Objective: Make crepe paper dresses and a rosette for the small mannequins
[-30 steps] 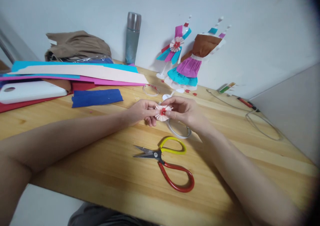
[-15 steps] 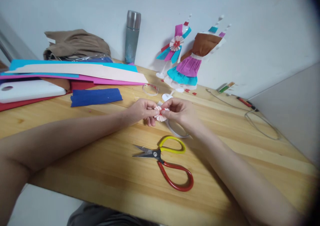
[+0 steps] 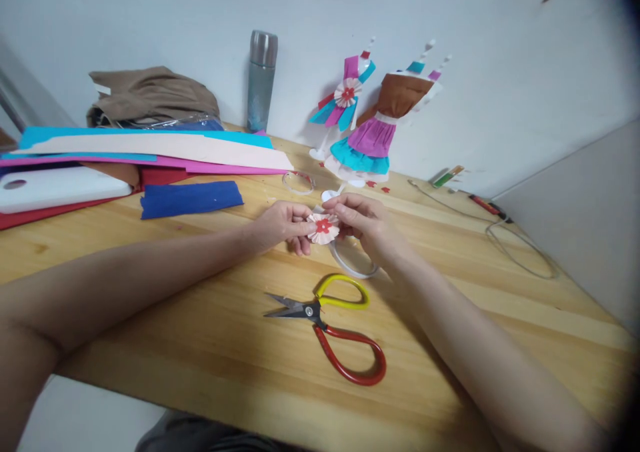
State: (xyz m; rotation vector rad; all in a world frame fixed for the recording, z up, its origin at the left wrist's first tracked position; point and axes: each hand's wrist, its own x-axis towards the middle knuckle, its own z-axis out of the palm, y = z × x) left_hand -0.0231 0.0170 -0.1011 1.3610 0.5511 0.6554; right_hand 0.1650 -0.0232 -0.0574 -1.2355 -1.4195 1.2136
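Pale wall [image 3: 150, 19] stood behind a wooden desk [image 3: 225, 292], and near the middle of that desk a paper flower [image 3: 324, 229], white and pleated with a red centre, was held between two hands. It lay at the fingertips of the left hand [image 3: 287, 229], off to that hand's right; the left grip was pinched on its left edge, thumb on the front, fingers behind. Being round, it showed no clear long axis, and its decorated face was turned up toward the wearer. The right hand [image 3: 363, 229] was at its right edge with fingers bent; whether that grip was together on the rim or only close beside it, I could not tell. Just below the right hand, partly hidden by it, sat a white ring [image 3: 347, 270], the nearest obstacle on that side. Scissors [image 3: 310, 311] lay on the near side with blades parted and pointing left, well clear of the flower. Beyond the hands stood a dress stand [image 3: 377, 135] and a smaller stand [image 3: 347, 93] bearing a similar flower, while a blue strip [image 3: 191, 199] lay past the left forearm, with stacked sheets [image 3: 150, 144] and a bottle [image 3: 261, 82] farther back.
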